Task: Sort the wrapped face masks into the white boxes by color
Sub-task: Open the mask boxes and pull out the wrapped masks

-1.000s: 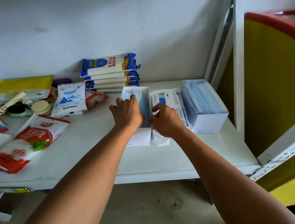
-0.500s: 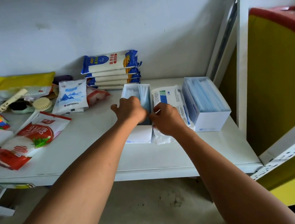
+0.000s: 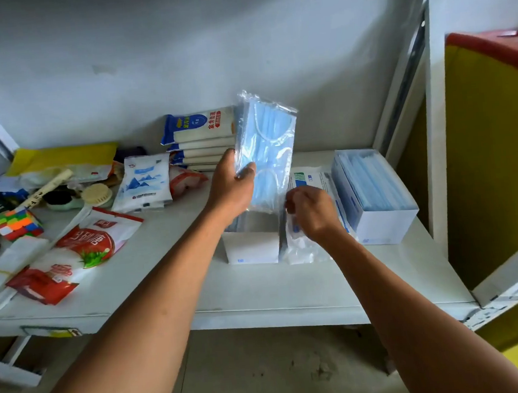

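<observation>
A clear-wrapped stack of blue face masks [image 3: 268, 151] is held upright above the white worktop [image 3: 259, 290] by the left hand [image 3: 230, 188], whose thumb is pressed on the near face of the wrapper while the other fingers are hidden behind it. Directly below this stack, an open white box [image 3: 252, 247] is seen, its front wall facing the viewer; what lies inside it cannot be made out. Just right of that box, the right hand [image 3: 310, 212] is closed, fingers pinched together, on the edge of a flat printed plastic package [image 3: 309, 182] lying on the worktop. Further right, touching or almost touching that package, a second white box [image 3: 382, 226] is filled with blue wrapped masks standing on edge. Behind the raised masks, against the far wall, a pile of blue-and-white bags [image 3: 199, 132] is stacked. On the left part of the worktop, a red-and-white pouch [image 3: 80, 246], a white sachet with a blue mountain print [image 3: 143, 183], a colourful puzzle cube [image 3: 19, 223] and a round brush [image 3: 96, 195] are scattered.
</observation>
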Action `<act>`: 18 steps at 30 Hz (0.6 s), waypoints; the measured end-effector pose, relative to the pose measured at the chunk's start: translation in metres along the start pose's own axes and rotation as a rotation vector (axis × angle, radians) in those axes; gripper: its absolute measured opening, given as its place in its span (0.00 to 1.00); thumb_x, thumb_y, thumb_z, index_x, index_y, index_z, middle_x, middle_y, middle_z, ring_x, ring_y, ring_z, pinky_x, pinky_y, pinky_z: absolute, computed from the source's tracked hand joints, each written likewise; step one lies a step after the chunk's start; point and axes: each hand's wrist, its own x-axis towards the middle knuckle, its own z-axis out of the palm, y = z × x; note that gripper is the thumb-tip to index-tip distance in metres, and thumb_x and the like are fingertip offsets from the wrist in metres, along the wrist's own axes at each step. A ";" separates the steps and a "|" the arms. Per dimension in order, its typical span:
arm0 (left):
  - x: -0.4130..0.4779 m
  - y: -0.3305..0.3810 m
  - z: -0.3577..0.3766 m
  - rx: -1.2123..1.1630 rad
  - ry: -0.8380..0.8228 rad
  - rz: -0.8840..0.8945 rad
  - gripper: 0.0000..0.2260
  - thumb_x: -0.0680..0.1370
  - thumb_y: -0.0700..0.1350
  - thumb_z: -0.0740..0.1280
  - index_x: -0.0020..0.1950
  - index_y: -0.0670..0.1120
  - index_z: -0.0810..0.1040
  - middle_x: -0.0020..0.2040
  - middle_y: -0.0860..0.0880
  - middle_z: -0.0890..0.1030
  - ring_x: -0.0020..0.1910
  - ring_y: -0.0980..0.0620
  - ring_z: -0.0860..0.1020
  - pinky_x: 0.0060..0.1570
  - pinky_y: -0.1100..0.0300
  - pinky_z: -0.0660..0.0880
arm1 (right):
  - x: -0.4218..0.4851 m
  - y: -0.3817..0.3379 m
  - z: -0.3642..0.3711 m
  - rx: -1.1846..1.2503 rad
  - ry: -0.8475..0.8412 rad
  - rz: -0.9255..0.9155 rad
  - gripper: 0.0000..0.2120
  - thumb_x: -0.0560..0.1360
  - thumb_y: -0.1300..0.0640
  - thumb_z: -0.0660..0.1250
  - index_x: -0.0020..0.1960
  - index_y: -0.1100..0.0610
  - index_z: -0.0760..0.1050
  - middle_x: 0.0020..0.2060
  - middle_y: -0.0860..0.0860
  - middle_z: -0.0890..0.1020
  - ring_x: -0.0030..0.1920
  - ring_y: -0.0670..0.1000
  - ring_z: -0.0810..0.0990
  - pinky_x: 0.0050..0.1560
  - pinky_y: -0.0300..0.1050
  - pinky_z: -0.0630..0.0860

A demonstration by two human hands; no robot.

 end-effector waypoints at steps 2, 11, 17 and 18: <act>-0.005 -0.001 0.005 -0.047 -0.032 0.003 0.21 0.83 0.43 0.61 0.75 0.38 0.64 0.71 0.42 0.71 0.47 0.68 0.68 0.42 0.76 0.64 | 0.001 -0.007 -0.006 0.384 0.130 0.075 0.10 0.75 0.56 0.59 0.43 0.56 0.78 0.40 0.54 0.82 0.42 0.56 0.80 0.41 0.49 0.76; -0.008 0.002 0.031 -0.301 -0.050 0.012 0.08 0.79 0.43 0.68 0.57 0.49 0.74 0.52 0.53 0.81 0.47 0.64 0.80 0.50 0.63 0.77 | 0.009 -0.013 -0.015 0.640 0.017 -0.032 0.10 0.74 0.61 0.74 0.55 0.61 0.81 0.49 0.59 0.86 0.50 0.59 0.86 0.53 0.58 0.82; -0.004 0.002 0.028 -0.277 -0.142 -0.024 0.18 0.77 0.47 0.70 0.66 0.45 0.75 0.61 0.48 0.81 0.60 0.52 0.80 0.64 0.51 0.75 | 0.014 -0.007 -0.016 0.646 0.018 -0.034 0.12 0.74 0.64 0.73 0.57 0.63 0.81 0.49 0.58 0.87 0.49 0.58 0.86 0.52 0.54 0.83; -0.003 -0.001 0.028 -0.296 -0.150 -0.021 0.15 0.78 0.45 0.70 0.64 0.45 0.76 0.59 0.47 0.82 0.59 0.51 0.81 0.64 0.50 0.76 | 0.014 -0.008 -0.016 0.642 0.013 -0.040 0.10 0.74 0.64 0.73 0.56 0.61 0.82 0.48 0.57 0.87 0.49 0.58 0.86 0.51 0.54 0.83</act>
